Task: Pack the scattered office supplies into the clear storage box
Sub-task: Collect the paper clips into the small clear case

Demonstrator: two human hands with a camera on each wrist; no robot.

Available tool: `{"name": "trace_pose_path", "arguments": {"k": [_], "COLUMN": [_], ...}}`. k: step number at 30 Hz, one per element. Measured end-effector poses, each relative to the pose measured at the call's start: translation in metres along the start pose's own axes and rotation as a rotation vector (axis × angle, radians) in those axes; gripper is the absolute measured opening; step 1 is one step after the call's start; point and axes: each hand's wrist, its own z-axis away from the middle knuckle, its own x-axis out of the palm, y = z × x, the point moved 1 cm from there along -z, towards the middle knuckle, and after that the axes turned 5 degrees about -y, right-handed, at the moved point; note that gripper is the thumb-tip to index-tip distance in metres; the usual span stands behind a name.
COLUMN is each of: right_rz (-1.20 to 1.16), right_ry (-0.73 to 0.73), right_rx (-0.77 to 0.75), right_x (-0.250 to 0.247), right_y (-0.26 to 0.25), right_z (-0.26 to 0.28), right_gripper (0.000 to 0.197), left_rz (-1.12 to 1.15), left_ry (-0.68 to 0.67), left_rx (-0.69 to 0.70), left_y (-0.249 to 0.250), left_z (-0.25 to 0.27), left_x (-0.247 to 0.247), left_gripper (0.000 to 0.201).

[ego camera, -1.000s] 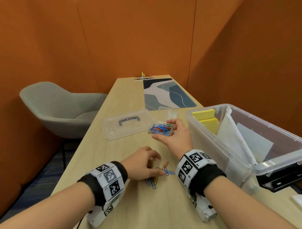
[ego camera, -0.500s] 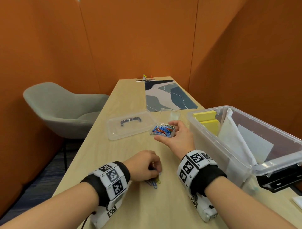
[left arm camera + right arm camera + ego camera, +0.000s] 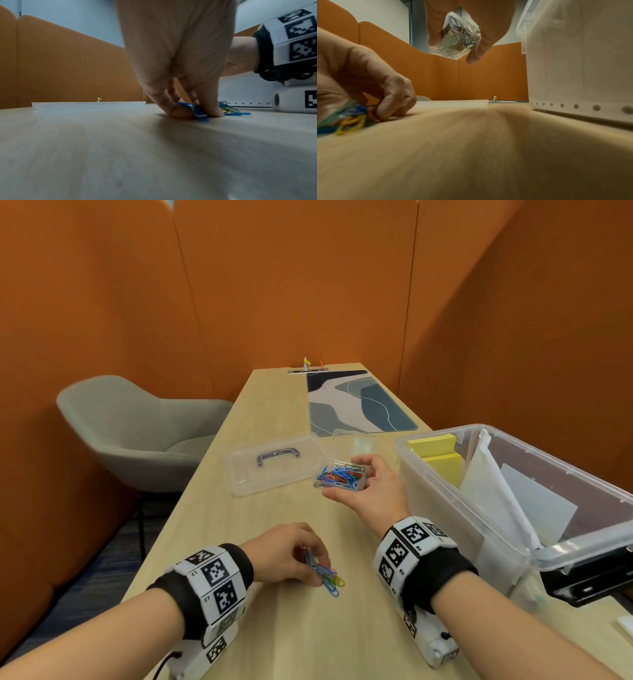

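My left hand (image 3: pixel 310 559) pinches a bunch of coloured paper clips (image 3: pixel 325 575) against the tabletop near the front; in the left wrist view its fingertips (image 3: pixel 180 112) press on the blue clips (image 3: pixel 199 113). My right hand (image 3: pixel 363 484) holds a small clear case full of paper clips (image 3: pixel 340 475) lifted off the table, thumb and fingers around its sides; from below in the right wrist view the case (image 3: pixel 455 36) hangs in the air. The clear storage box (image 3: pixel 513 529) stands at the right, holding yellow sticky-note pads (image 3: pixel 435 451) and papers.
The storage box's clear lid with a dark handle (image 3: pixel 274 460) lies flat beyond my hands. A small clear case lid (image 3: pixel 352 440) sits behind the right hand. A patterned desk mat (image 3: pixel 352 402) lies farther back. A grey chair (image 3: pixel 137 433) stands left of the table.
My left hand has gathered the scattered clips into a bunch under its fingertips. My right hand has lifted the clip case off the table.
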Motion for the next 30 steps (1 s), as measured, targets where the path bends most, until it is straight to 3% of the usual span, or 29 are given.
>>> {"name": "trace_pose_path", "arguments": {"k": [4,7,12,17,22,28,30], "right_rz": [-0.029,-0.073,-0.114,-0.149,-0.165,-0.147,-0.144], "right_ry": [-0.014,-0.054,-0.096,-0.106,-0.118,-0.110,-0.088], "right_rx": [-0.003,0.002,0.008,0.006,0.013,0.006,0.004], "right_x": [0.000,0.001,0.004,0.006,0.006,0.008,0.007], "right_y": [-0.002,-0.003,-0.003,-0.002,-0.002,-0.001,0.000], "right_z": [0.002,0.003,0.002,0.000,0.000,-0.001,-0.001], "right_gripper": [0.061,0.061,0.062,0.057,0.056,0.056,0.056], "left_rz": [0.050,0.081,0.327,0.313,0.082,0.317,0.325], "left_ry": [0.047,0.074,0.100,0.292,0.370,0.489,0.593], "left_rx": [-0.039,-0.090,-0.058,0.016,-0.025,0.042,0.030], "left_y": [-0.001,-0.004,0.016,0.048,0.055,0.042,0.026], "left_z": [0.001,0.003,0.014,0.003,-0.018,-0.006,0.001], "left_x": [-0.003,-0.013,-0.063,-0.109,-0.102,-0.091,-0.082], "left_gripper": [0.017,0.028,0.017,0.016,0.021,0.023,0.019]}}
